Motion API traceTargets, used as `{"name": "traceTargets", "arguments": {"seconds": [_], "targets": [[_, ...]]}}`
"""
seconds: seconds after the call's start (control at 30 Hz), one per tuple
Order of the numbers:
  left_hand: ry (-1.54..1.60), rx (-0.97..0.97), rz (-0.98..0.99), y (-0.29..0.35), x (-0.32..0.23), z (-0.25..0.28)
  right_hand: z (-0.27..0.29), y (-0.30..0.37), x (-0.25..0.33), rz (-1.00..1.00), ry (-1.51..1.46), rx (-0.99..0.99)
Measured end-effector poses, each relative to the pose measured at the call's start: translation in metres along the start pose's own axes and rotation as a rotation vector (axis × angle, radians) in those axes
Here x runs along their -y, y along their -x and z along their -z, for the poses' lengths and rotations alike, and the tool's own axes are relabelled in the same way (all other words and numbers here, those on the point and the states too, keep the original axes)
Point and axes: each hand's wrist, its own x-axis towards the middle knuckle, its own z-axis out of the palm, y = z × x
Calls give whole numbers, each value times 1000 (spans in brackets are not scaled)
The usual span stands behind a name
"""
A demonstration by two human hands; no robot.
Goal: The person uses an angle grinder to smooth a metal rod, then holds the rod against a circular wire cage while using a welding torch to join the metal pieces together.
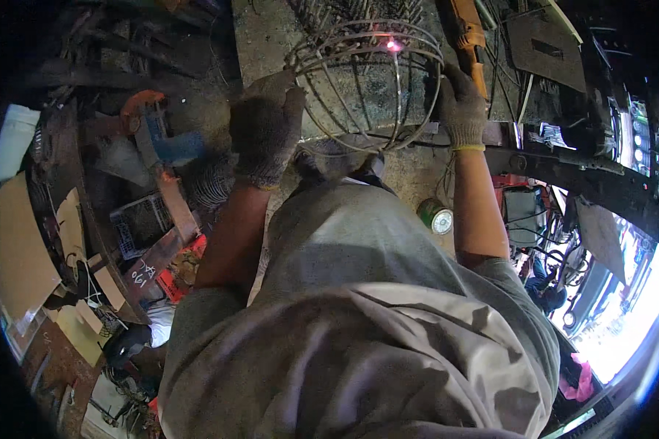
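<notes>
A round wire frame of several thin metal rings, joined by rods, stands in front of me at the table's near edge. A small pinkish-white glow shows on its upper rings. My left hand, in a dark knitted glove, is closed at the frame's left side, its fingertips partly hidden. On the opposite side, my right hand, in a matching glove with a yellow cuff edge, is closed at the rings, thumb toward the wire. An orange tool or machine part lies just beyond the right hand.
Many thin metal rods lie bunched on the worn worktable. To the left are a blue-and-orange metal piece, a coiled spring-like part and a red crate. A round green-rimmed can stands on the floor near my right forearm.
</notes>
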Motion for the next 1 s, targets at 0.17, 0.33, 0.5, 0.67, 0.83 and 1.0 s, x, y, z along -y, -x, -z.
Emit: {"name": "traceTargets", "arguments": {"seconds": [0.17, 0.33, 0.5, 0.67, 0.83, 1.0], "targets": [[-33, -91, -46, -7, -2, -17, -2, -1, -7, 9, -65, -29], [-92, -173, -29, -6, -19, -20, -6, -2, -16, 196, -89, -89], [-222, -104, 148, -2, -26, -29, -3, -1, -9, 157, -32, -85], [433, -112, 468, 16, 12, -44, -1, -1, -9, 137, -139, -82], [-162, 16, 299, -2, -27, -29, -1, 0, -11, 130, -134, -75], [-85, -10, 323, -11, -38, -23, 3, 1, -14, 140, -101, -35]]}}
